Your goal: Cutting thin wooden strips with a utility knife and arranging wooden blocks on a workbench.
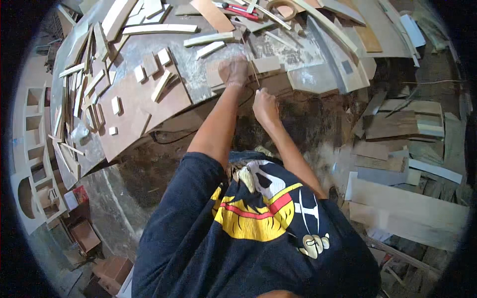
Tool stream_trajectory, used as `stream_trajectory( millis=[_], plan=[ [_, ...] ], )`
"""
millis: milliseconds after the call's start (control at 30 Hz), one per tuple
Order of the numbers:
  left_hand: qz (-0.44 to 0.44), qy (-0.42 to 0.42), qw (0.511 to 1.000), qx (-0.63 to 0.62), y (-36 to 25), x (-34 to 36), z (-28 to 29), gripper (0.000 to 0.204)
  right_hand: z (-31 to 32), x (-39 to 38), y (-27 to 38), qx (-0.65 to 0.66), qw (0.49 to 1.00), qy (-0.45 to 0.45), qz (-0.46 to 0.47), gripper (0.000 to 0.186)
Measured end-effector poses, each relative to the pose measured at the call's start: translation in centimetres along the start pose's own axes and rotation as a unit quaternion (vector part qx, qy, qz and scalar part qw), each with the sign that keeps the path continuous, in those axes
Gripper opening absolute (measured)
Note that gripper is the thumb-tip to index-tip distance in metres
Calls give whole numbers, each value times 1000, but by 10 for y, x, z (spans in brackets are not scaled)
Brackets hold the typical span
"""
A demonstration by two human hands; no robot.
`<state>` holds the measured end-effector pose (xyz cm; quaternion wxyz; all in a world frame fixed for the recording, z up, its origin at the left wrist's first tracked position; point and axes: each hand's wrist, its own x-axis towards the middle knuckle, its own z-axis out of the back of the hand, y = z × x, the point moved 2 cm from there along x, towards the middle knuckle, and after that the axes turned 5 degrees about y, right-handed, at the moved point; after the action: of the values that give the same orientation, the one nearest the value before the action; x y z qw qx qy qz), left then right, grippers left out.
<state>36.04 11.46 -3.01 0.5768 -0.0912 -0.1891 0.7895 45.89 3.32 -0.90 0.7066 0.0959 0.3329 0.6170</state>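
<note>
A worker in a dark shirt [189,238] printed with a yellow figure leans over a cluttered workbench [198,74], both bare arms stretched toward its near edge. The left hand [234,71] lies on top of a pale wooden board [267,65], which sits at that edge near the middle of the bench; the fingers are blurred, and how far they are curled cannot be told. The right hand [266,105], just beyond the edge and nearer the body, is closed in a fist around the lower end of a thin-bladed tool [255,74]. The narrow blade slants up and away across the board, just to the right of the left hand.

To the left, small white blocks [139,74] and short offcuts are scattered over a brown sheet [131,116], beside a heap of wooden strips [79,94]. At the far side lie a red cutter [242,11] and a roll of tape [282,9]. Long curved pieces [332,27] stretch across the bench's right side. On the floor at right are stacked boards [397,124] and a wide pale panel [407,218]; a shelf frame [35,141] with open compartments stands at far left.
</note>
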Motion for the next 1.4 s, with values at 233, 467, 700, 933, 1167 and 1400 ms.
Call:
stream_trajectory(
  millis=[233, 467, 700, 933, 1167, 1400],
  plan=[
    [-72, -31, 997, 11, 15, 12, -42, 45, 8, 13, 17, 11, 994, -71, 81, 27],
    [-38, -38, 998, 28, 16, 13, -38, 46, 9, 1, 11, 10, 1000, -21, -5, 31],
    [2, -9, 1000, 15, 0, 1, -6, 47, 3, 6, 9, 24, 1000, -8, -17, 31],
    [-92, -16, 995, -23, -5, -5, 5, 44, 14, 10, 24, 39, 996, -48, 69, 29],
    [-14, -45, 999, 19, 8, 6, -18, 45, -1, 0, 5, 30, 999, -24, 8, 32],
    [-28, 3, 1000, -4, 11, 9, -30, 48, 15, 7, 28, 57, 990, -91, 94, 29]
  ],
)
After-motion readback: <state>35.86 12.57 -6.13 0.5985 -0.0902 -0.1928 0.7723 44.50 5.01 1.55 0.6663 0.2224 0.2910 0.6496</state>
